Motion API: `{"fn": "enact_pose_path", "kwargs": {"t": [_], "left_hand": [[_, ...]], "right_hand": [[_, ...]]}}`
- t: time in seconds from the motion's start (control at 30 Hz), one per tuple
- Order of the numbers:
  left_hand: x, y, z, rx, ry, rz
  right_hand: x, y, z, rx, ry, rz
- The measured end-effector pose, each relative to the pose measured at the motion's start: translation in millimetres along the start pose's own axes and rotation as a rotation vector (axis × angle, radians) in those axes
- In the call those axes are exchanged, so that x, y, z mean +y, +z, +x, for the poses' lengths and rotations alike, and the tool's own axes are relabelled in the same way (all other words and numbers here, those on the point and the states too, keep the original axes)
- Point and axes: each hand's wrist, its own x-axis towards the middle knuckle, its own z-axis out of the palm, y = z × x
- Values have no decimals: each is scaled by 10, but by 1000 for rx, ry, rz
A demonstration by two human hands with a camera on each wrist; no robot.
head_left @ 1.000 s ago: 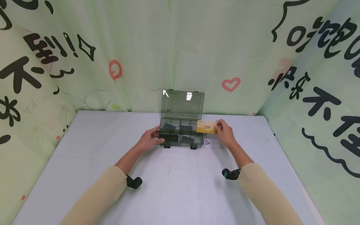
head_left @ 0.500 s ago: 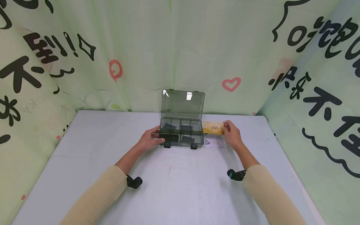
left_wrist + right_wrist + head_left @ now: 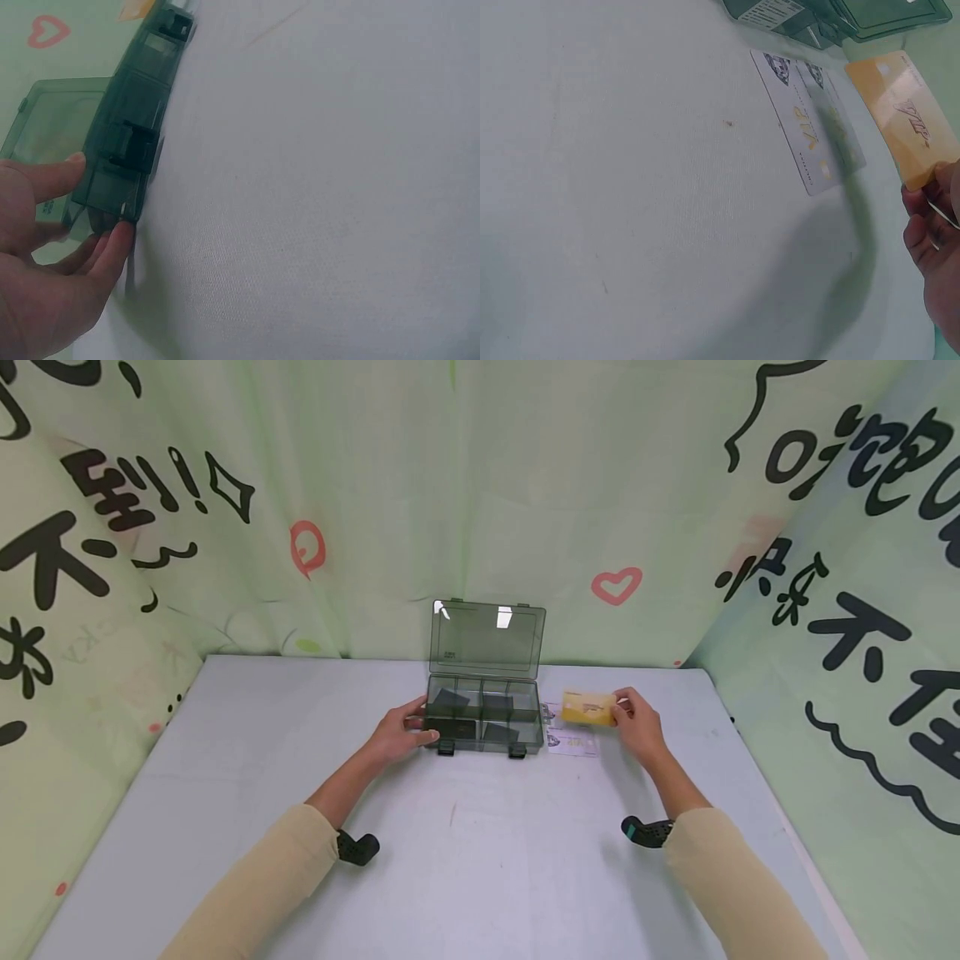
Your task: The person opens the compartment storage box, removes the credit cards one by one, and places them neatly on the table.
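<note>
A smoky clear plastic compartment box (image 3: 491, 744) stands on the table with its lid (image 3: 487, 639) raised at the back. Dark flat pieces (image 3: 453, 727) lie in several of its compartments. My left hand (image 3: 392, 735) holds the box's left end, thumb at the front and fingers round the corner, as the left wrist view shows. Between thumb and fingers, my right hand (image 3: 641, 728) pinches a yellow VIP card (image 3: 588, 707) by its right end, to the right of the box. Pale purple VIP cards (image 3: 795, 124) lie on the table beside the box, partly below the yellow card in the head view.
The white table (image 3: 465, 860) reaches back to a pale green curtain (image 3: 375, 527) with printed lettering and hearts. Curtain also closes off the left and right sides. A black device (image 3: 358, 848) sits on the left wrist and another black device (image 3: 647, 832) on the right.
The yellow card, pinched in my right hand, has moved right and slightly nearer, from the box's right edge to clear of it. More of the purple cards shows. My left hand stays put.
</note>
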Motion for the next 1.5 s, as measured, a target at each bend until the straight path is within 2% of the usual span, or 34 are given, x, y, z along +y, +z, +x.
{"fn": "enact_pose_path", "kwargs": {"t": [0.6, 0.9, 1.2, 1.3, 1.5], "left_hand": [[-11, 17, -4, 0, -1, -31], [-13, 20, -8, 4, 2, -23], [-11, 11, -15, -9, -7, -35], [-13, 11, -18, -11, -9, -36], [-9, 8, -21, -10, -5, -28]], "right_hand": [[314, -143, -44, 5, 137, -23], [420, -207, -55, 62, 160, -54], [420, -206, -47, 32, 204, -123], [394, -185, -77, 14, 190, -149], [326, -115, -143, -18, 198, -283]]}}
